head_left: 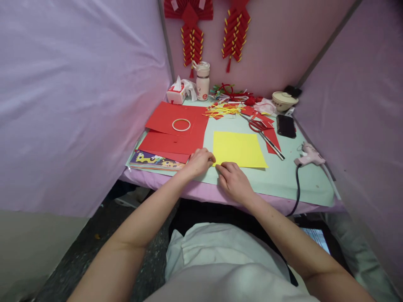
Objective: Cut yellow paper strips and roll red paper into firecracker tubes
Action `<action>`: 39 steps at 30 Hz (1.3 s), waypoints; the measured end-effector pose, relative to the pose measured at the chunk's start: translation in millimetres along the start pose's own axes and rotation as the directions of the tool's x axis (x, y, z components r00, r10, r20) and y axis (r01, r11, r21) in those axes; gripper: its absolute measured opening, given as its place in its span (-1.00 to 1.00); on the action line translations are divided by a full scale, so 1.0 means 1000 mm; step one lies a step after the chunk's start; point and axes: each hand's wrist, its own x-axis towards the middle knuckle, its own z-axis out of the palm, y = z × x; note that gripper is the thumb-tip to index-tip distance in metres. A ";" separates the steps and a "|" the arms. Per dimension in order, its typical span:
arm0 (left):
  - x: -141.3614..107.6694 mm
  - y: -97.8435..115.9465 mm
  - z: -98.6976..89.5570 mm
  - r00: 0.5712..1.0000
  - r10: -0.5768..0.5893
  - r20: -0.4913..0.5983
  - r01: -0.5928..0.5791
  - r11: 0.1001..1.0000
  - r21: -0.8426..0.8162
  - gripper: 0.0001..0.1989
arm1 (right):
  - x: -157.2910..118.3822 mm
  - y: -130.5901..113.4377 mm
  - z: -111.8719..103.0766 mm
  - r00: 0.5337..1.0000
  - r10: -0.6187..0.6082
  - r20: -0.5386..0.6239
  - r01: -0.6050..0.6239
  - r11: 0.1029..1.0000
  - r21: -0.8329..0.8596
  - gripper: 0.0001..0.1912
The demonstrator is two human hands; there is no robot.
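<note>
A yellow sheet of paper (239, 147) lies on the pale green table mat, its near edge towards me. My left hand (201, 162) is closed, its curled fingers pinching the sheet at the near left corner. Just to the right, my right hand (233, 179) holds the near edge of the same sheet, thumb and fingers drawn together. Both sets of fingertips are close to each other, and the exact grip under them is partly hidden. Left of the hands are red paper sheets (171, 140) with a tape ring (181, 125) resting on them.
Scissors (257, 126) and a pen-like stick (272, 146) lie beyond the yellow sheet, near yellow paper strips (224, 110). A phone (286, 126) and a corded glue gun (310, 156) sit at right. A bottle (203, 82), tissue box (176, 93) and lidded bowl (284, 100) stand behind.
</note>
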 end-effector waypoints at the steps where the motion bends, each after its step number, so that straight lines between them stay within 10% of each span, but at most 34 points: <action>1: 0.000 0.000 0.000 1.000 -0.002 -0.001 0.002 1.000 0.001 -0.80 | 0.000 0.000 0.000 1.000 -0.002 0.001 0.002 1.000 -0.006 -0.60; 39: 0.004 -0.015 0.008 0.999 0.039 -0.020 -0.041 0.994 -0.103 -0.81 | 0.001 -0.005 0.004 1.000 -0.028 -0.007 0.027 0.996 -0.090 -0.58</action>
